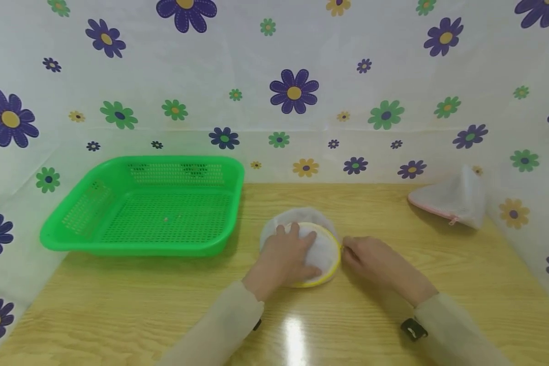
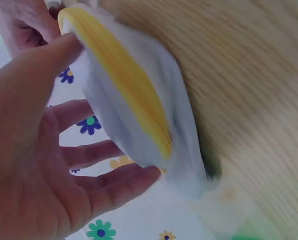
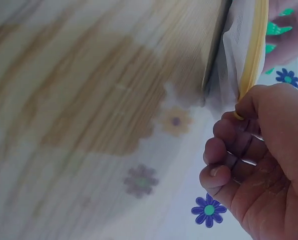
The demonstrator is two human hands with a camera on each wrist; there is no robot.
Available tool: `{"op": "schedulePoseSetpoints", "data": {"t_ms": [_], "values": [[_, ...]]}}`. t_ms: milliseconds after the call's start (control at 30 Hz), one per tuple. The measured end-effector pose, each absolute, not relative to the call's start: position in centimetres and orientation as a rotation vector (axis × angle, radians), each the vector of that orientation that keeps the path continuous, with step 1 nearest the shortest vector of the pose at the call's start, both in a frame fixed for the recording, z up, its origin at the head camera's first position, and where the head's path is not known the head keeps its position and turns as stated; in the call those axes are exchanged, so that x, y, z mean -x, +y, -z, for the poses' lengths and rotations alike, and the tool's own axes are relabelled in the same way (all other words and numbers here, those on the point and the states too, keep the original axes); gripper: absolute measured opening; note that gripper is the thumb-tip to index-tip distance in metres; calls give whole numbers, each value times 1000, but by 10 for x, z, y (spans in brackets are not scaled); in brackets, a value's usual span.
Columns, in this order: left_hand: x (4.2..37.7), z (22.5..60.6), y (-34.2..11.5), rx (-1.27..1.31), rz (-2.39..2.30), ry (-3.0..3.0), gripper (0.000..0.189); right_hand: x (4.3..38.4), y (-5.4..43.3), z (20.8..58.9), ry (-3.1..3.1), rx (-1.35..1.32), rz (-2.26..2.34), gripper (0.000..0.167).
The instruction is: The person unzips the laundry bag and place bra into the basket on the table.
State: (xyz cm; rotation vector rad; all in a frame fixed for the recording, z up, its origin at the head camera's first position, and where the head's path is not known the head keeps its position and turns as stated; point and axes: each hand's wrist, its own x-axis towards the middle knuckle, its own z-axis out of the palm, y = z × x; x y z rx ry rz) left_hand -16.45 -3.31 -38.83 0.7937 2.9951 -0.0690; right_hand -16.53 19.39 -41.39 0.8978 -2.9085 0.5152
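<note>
1. Evidently, the left hand (image 1: 283,256) lies over the bag with its fingers spread and relaxed, palm toward the cloth; the forearm slants in from the near side, toward the far right.
2. The right hand (image 1: 370,256) has its fingers curled, thumb and forefinger pinching the yellow edging (image 2: 126,80) at the bag's right end; whether they grip a separate tab there, I cannot tell. Its forearm slants from the near right toward the far left.
3. The white bag (image 1: 322,251) sits on the wooden table (image 1: 132,310), right of the green basket (image 1: 139,249) and well to the left of a pink-edged mesh bag (image 1: 453,198) at the far right.
4. It looks soft, thin and roundish; the yellow edging traces an oval on top, and pale fabric bulges out beyond it on the far side.
</note>
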Motion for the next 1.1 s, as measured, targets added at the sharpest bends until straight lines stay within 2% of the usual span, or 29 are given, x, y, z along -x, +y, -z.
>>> {"op": "schedulePoseSetpoints", "data": {"t_ms": [100,200,367,667,1100], "values": [[160,389,-36,-885,178,3084,69,167,196,415,-2907,-899,-511,22],[159,390,-40,-981,207,3129,72,167,197,416,-2917,-922,-494,18],[161,389,-47,-1071,46,3034,76,166,197,414,-2937,-938,-438,10],[165,386,-50,-1048,-122,2869,78,166,193,411,-2963,-899,-416,11],[158,395,-43,-989,13,2982,85,161,191,412,-2922,-925,-450,16]]}}
